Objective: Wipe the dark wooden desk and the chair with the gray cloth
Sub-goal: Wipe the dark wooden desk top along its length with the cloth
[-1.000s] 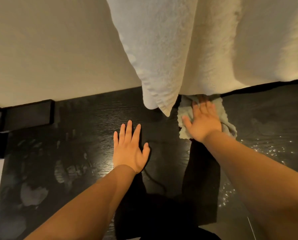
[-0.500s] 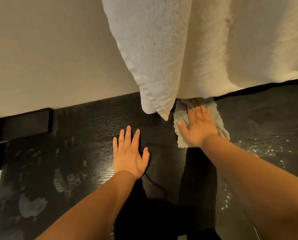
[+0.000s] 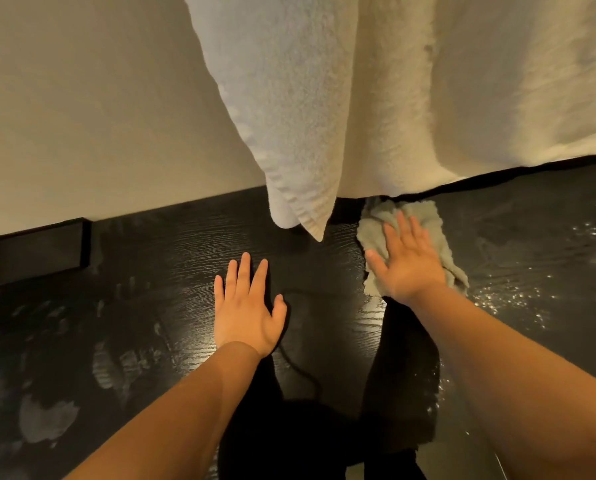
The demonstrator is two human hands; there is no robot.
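The dark wooden desk (image 3: 172, 299) fills the lower half of the view, its top streaked with damp smears and glinting droplets. The gray cloth (image 3: 428, 220) lies flat on it near the back edge, right of centre. My right hand (image 3: 407, 261) presses flat on the cloth with straight fingers. Left of it, my left hand (image 3: 248, 306) rests palm down on the bare wood, fingers straight and slightly spread. No chair is in view.
White towels (image 3: 324, 116) hang down over the desk's back edge, their lower corner just above the wood between my hands. A beige wall (image 3: 92, 109) stands behind. A dark wooden block (image 3: 33, 251) sits at the far left of the desk.
My right hand has drawn the cloth a little back from under the towels, toward me and slightly right. My left hand stays planted on the desk.
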